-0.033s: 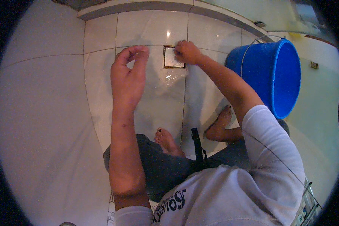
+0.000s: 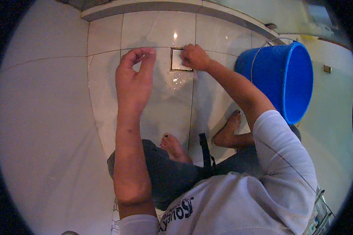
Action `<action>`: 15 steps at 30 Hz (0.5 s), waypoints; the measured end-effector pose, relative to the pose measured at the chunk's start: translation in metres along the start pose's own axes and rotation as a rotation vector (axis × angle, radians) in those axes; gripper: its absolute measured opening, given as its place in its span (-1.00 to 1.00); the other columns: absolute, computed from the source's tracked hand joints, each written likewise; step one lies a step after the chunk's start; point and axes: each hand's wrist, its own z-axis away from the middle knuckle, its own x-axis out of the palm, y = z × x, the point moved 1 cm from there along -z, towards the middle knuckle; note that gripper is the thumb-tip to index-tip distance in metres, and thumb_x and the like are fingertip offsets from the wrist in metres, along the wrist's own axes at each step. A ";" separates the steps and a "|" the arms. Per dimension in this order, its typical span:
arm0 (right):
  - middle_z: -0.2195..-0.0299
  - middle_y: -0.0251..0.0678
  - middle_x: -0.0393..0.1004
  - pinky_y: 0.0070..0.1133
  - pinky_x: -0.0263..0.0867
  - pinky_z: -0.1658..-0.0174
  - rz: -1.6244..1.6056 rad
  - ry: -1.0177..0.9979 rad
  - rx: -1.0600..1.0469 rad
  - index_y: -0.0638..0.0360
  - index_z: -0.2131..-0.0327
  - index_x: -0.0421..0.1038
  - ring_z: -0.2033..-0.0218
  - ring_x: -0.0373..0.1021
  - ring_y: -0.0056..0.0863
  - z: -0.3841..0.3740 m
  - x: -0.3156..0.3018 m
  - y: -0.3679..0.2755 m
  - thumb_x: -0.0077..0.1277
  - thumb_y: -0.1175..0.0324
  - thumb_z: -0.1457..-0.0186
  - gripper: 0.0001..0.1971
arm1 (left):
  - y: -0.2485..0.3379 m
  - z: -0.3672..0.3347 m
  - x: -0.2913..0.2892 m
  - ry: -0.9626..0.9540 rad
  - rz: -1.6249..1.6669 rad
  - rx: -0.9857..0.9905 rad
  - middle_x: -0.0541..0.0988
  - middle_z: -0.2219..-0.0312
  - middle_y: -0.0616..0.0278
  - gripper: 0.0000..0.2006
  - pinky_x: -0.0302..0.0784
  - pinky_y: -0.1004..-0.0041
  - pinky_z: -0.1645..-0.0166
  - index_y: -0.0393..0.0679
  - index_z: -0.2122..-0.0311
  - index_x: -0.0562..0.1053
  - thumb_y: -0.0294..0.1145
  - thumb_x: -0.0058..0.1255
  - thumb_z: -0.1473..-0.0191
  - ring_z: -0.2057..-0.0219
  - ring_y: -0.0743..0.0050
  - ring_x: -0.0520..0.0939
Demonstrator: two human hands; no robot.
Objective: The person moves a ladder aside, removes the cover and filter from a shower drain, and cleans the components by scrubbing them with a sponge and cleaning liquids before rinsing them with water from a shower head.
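A square floor drain (image 2: 178, 64) with a dark, metal-edged frame is set in the pale tiles ahead of me. My right hand (image 2: 196, 57) is closed at the drain's upper right edge and covers part of it. Its fingertips are turned under, so whatever they grip, if anything, is hidden. Left of the drain, my left hand (image 2: 135, 80) is held apart from it, above the floor. Thumb and fingers there curve round into a closed ring, and nothing shows between them. Wet, shiny spots lie on the tile just below the drain.
A blue bucket (image 2: 278, 80) with a wire handle lies tipped on its side to the right, close to my right arm. A raised ledge (image 2: 153, 8) runs along the far side. My bare feet (image 2: 174, 148) are on the tiles; a wall (image 2: 43, 117) rises at left.
My right hand has shifted very slightly toward me at the drain's edge. The left hand stays almost where it was.
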 end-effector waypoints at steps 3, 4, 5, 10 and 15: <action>0.36 -0.24 0.36 -0.31 0.21 0.17 0.083 0.017 -0.300 0.13 0.39 0.38 0.21 0.27 -0.25 0.011 -0.003 -0.033 0.05 0.23 0.27 -0.70 | -0.013 -0.001 -0.005 0.008 -0.008 0.043 0.49 0.39 0.17 -0.72 0.29 0.48 0.13 -0.24 0.34 0.44 -0.22 0.01 0.06 0.28 0.40 0.45; 0.36 -0.24 0.36 -0.31 0.21 0.17 0.084 0.015 -0.300 0.13 0.39 0.38 0.21 0.27 -0.25 0.012 -0.001 -0.030 0.05 0.23 0.27 -0.70 | -0.011 -0.002 -0.002 0.004 -0.005 0.049 0.48 0.37 0.16 -0.73 0.29 0.47 0.12 -0.23 0.35 0.44 -0.21 0.01 0.07 0.27 0.38 0.45; 0.36 -0.27 0.35 -0.33 0.19 0.15 0.110 0.063 -0.324 0.12 0.38 0.37 0.20 0.26 -0.27 0.013 0.001 -0.028 0.05 0.21 0.27 -0.69 | -0.009 -0.002 0.001 0.002 -0.002 0.054 0.48 0.35 0.14 -0.73 0.30 0.47 0.12 -0.21 0.35 0.45 -0.21 0.01 0.07 0.26 0.36 0.45; 0.35 -0.32 0.32 -0.33 0.16 0.13 0.236 -0.028 -0.361 0.09 0.34 0.35 0.18 0.24 -0.32 0.003 -0.002 -0.028 0.06 0.18 0.25 -0.66 | -0.008 0.000 0.001 0.008 -0.027 0.049 0.47 0.32 0.12 -0.71 0.30 0.44 0.11 -0.21 0.35 0.45 -0.18 0.02 0.08 0.22 0.32 0.45; 0.35 -0.30 0.32 -0.32 0.14 0.10 0.189 0.118 -0.504 0.10 0.30 0.33 0.17 0.22 -0.32 0.000 -0.003 -0.023 0.05 0.21 0.27 -0.63 | -0.005 0.004 0.001 0.002 -0.037 0.056 0.47 0.32 0.11 -0.70 0.31 0.43 0.11 -0.21 0.35 0.44 -0.16 0.01 0.08 0.21 0.30 0.45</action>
